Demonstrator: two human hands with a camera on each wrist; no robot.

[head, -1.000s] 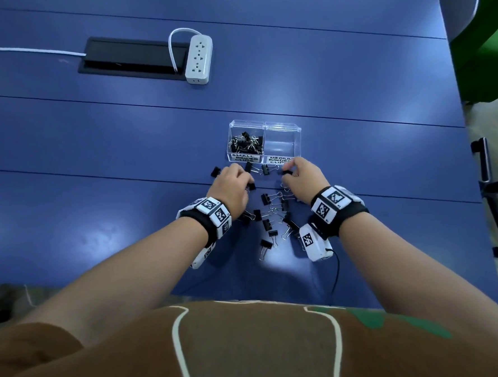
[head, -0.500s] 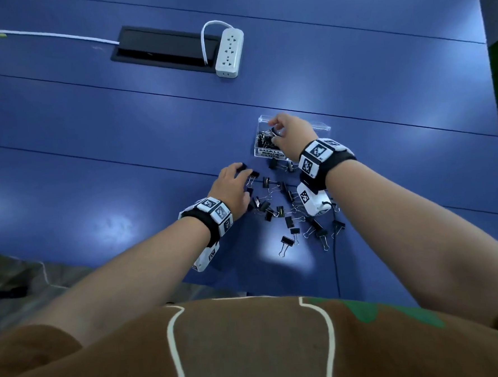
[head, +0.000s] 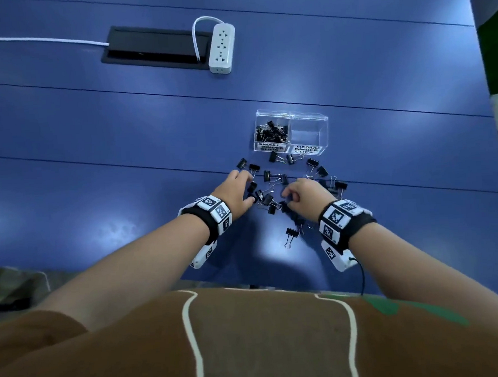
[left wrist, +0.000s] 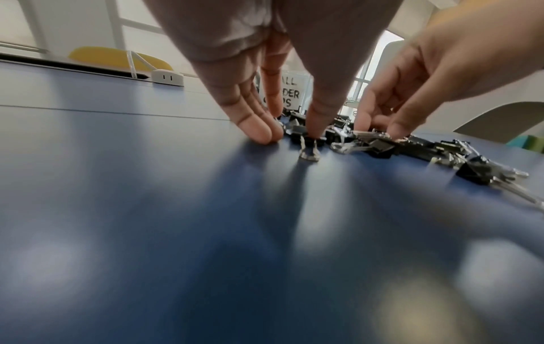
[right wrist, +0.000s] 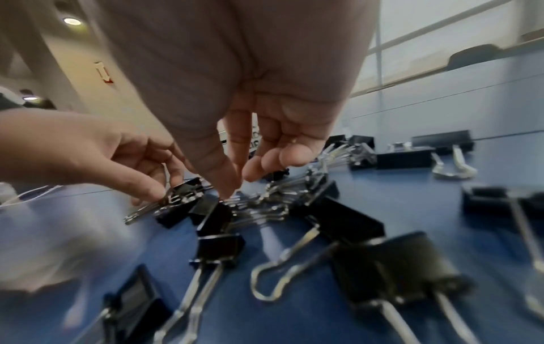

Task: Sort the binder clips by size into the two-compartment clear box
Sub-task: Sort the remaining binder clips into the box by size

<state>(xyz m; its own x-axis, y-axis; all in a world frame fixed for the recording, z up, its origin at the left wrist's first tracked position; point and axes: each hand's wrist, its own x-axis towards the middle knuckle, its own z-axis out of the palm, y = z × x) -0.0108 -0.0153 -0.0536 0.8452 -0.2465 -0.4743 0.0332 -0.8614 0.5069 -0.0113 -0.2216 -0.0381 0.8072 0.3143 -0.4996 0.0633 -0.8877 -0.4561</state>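
Glossy blue table (head: 124,172) — black steel binder clips (head: 267,200) scattered.

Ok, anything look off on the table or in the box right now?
Nothing damaged or spilled. The clear box stands upright: its small side holds clips, its medium side looks empty. The loose binder clips lie scattered in front of it, with both hands among them.

Overhead lights leave soft glare patches across the blue table (head: 121,114); wrist views blur toward their near edges, wide-angle lenses bending the table's seams.
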